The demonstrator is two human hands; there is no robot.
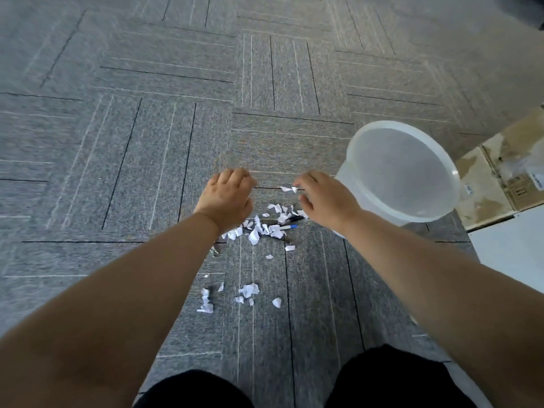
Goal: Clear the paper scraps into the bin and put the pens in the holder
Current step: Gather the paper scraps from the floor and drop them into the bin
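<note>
White paper scraps (pixel 259 229) lie scattered on the grey carpet between my arms, with a second cluster of scraps (pixel 248 291) nearer my knees. Two pens (pixel 290 223), one dark and one white with a blue cap, lie among the far scraps. My right hand (pixel 323 200) hovers over the far end of the pile and pinches a small paper scrap (pixel 290 189) at its fingertips. My left hand (pixel 228 198) hangs over the left side of the pile with its fingers curled downward, and what is under them is hidden. A translucent white bin (pixel 365 134) stands just right of my right hand.
A worn cardboard box (pixel 500 178) sits right of the bin, with a white surface (pixel 512 245) in front of it. A small shiny object (pixel 216 252) lies on the carpet beside my left forearm. My dark-clothed knees (pixel 394 378) fill the bottom edge.
</note>
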